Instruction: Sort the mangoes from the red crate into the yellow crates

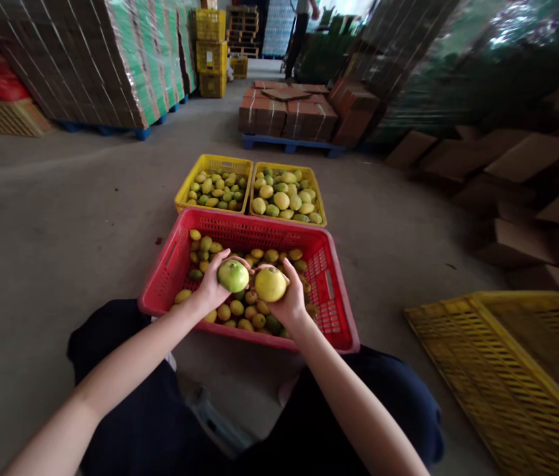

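Note:
My left hand is closed around a green round fruit. My right hand grips a yellow round fruit. Both fruits are held side by side, nearly touching, above a red plastic crate that holds several small yellow and green fruits. The crate sits on the concrete floor just in front of my knees.
Two yellow crates of sorted fruit stand behind the red one. An upturned yellow crate lies at right. Flattened cardboard, a pallet of brown boxes and wrapped stacks surround the floor. A person stands far back.

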`<state>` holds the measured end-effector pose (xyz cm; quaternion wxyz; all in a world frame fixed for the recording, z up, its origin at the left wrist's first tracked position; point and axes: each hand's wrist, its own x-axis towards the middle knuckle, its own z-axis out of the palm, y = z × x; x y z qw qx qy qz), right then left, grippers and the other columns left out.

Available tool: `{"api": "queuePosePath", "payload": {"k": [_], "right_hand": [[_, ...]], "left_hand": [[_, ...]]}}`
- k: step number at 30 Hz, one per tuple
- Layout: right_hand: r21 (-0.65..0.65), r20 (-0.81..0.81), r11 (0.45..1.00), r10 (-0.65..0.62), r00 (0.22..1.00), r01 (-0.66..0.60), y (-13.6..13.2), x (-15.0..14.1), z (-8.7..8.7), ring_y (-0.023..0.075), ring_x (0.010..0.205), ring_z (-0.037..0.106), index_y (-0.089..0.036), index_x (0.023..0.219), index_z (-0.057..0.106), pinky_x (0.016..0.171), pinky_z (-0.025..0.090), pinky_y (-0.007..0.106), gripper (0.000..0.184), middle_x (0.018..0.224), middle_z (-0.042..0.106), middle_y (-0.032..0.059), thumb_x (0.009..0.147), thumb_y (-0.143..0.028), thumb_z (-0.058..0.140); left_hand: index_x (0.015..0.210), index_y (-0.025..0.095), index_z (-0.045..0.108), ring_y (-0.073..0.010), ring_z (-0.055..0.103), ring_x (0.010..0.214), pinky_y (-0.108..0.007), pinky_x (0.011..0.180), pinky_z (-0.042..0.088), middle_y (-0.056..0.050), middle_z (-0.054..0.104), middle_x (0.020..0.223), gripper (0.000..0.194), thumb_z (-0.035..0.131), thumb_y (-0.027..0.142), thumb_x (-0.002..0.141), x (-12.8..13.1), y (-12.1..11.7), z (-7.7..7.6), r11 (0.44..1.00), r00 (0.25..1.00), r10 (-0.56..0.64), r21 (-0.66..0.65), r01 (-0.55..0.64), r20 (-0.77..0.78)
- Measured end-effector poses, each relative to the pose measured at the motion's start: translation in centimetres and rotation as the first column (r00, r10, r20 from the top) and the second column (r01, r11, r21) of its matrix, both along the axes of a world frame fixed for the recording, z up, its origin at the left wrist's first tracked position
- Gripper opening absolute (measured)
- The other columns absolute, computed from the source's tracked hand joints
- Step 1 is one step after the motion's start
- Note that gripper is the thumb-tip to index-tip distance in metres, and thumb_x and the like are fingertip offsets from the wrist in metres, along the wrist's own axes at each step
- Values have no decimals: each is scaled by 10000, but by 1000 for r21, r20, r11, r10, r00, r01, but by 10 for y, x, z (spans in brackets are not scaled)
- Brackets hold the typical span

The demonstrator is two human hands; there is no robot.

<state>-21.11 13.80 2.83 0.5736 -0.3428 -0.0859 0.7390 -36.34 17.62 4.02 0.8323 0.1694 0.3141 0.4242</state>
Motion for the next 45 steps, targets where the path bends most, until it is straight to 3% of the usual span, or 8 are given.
{"api": "queuePosePath", "payload": {"k": [4, 8, 13, 20, 36, 38, 41, 45], "right_hand": [[-59, -51, 998, -30, 998, 27, 5, 2, -3, 178, 523, 645, -153, 778, 666, 449, 518, 278, 245, 651, 705, 44, 805, -374, 564], [-84, -78, 990, -118, 990, 111, 8, 1, -5, 164, 526, 635, -147, 716, 640, 515, 548, 287, 250, 618, 691, 53, 817, -337, 514], [-51, -137, 993, -112, 984, 106, 9, -2, -1, 186, 623, 660, -136, 787, 659, 595, 573, 329, 270, 681, 714, 78, 818, -335, 480], [-93, -196, 985, -163, 967, 147, 14, -4, -5, 199, 657, 685, -139, 830, 659, 590, 570, 318, 243, 733, 728, 77, 817, -309, 485], [-198, -179, 961, -228, 957, 192, 14, 1, -5, 200, 629, 677, -151, 881, 653, 639, 572, 356, 350, 726, 725, 77, 880, -377, 385], [-216, -169, 952, -253, 952, 215, 12, 4, -5, 200, 637, 679, -157, 895, 653, 608, 565, 337, 330, 731, 726, 73, 870, -371, 404], [-213, -178, 948, -275, 945, 236, 7, 12, -5, 200, 662, 683, -170, 894, 653, 601, 563, 328, 278, 746, 728, 70, 843, -351, 448], [-176, -171, 944, -310, 935, 280, -6, 29, -5, 205, 695, 686, -191, 884, 647, 615, 567, 339, 205, 731, 724, 52, 796, -302, 498]], "left_hand": [[772, 138, 655, -136, 663, 682, -258, 634, 562, -36, 668, 698, 264, 453, 239, 908, -1, 4, -5, 965, 978, 132, -249, -88, 164], [790, 134, 649, -138, 663, 715, -279, 727, 562, -43, 676, 718, 227, 476, 238, 896, 1, 5, 1, 942, 931, 255, -284, -179, 261], [753, 126, 634, -150, 651, 660, -286, 695, 553, -50, 659, 666, 209, 449, 189, 829, 9, 7, 2, 918, 928, 300, -331, -219, 220], [817, 119, 648, -181, 664, 668, -292, 625, 537, -73, 686, 726, 221, 450, 211, 779, 18, 7, -14, 919, 957, 269, -327, -222, 107], [932, 108, 652, -203, 677, 765, -340, 735, 562, -91, 689, 788, 274, 473, 206, 749, 9, 13, -17, 936, 968, 235, -288, -202, 83], [895, 123, 637, -199, 675, 776, -369, 764, 563, -79, 681, 789, 235, 464, 213, 764, 5, 25, -21, 945, 969, 243, -237, -226, 44], [845, 172, 593, -154, 665, 738, -336, 755, 562, -26, 657, 763, 166, 454, 258, 817, -2, 42, -36, 953, 959, 220, -170, -251, -180], [797, 196, 527, -137, 624, 628, -334, 691, 556, 5, 602, 674, 77, 480, 242, 837, -11, 43, -71, 957, 894, 40, -240, -163, -447]]}}
